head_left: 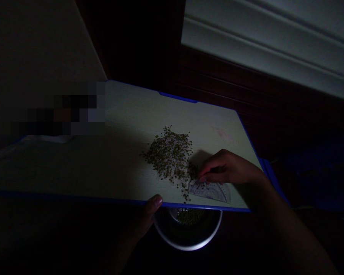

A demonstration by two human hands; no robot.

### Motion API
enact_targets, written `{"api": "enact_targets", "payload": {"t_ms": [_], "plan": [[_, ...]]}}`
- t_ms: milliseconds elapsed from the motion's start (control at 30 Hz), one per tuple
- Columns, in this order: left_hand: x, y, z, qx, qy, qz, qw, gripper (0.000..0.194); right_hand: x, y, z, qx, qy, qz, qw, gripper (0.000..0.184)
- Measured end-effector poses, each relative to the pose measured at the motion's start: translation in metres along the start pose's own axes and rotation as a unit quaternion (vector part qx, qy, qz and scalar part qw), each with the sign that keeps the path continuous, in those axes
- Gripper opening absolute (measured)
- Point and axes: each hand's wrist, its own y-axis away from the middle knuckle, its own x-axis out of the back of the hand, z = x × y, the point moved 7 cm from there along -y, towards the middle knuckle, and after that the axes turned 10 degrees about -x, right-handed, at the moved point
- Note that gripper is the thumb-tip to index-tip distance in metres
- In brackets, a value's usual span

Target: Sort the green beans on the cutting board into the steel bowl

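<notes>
A loose heap of small greenish seeds or lentils (170,152) is spread on a pale, blue-edged table (117,172). My right hand (222,168) reaches in from the right, its fingers pinched on the upper edge of a clear protractor (213,192). The protractor lies against the tabletop, beside stray seeds. My left hand (150,210) grips the table's near edge, thumb on top and the other fingers hidden below. Just under that edge is a round metal bowl (189,248) with more seeds inside, partly covered by the table.
A blurred patch hides things at the table's left end, where a pale object (55,138) pokes out. A pale wall (31,46) rises on the left. White horizontal panels (260,38) stand behind, and a dark blue object (323,172) is at the right. The room is dim.
</notes>
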Motion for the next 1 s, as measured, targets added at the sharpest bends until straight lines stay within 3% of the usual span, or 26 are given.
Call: {"api": "enact_targets", "payload": {"t_ms": [333,500,733,1000], "plan": [[-0.014,0.004,0.008,0.001,0.025,-0.04,0.999,0.042,-0.005,0.002,-0.008,0.039,-0.026,-0.021,0.999,0.019],[-0.003,0.001,0.005,-0.01,-0.021,-0.003,1.0,0.037,-0.005,0.001,-0.008,0.049,-0.026,-0.018,0.998,0.018],[0.001,0.003,0.001,0.005,-0.001,0.018,1.0,0.042,-0.009,0.0,-0.012,0.047,-0.017,-0.036,0.998,0.018],[-0.002,0.003,0.002,-0.003,0.0,-0.005,1.0,0.036,-0.013,-0.001,-0.017,0.068,-0.016,-0.04,0.997,0.019]]}}
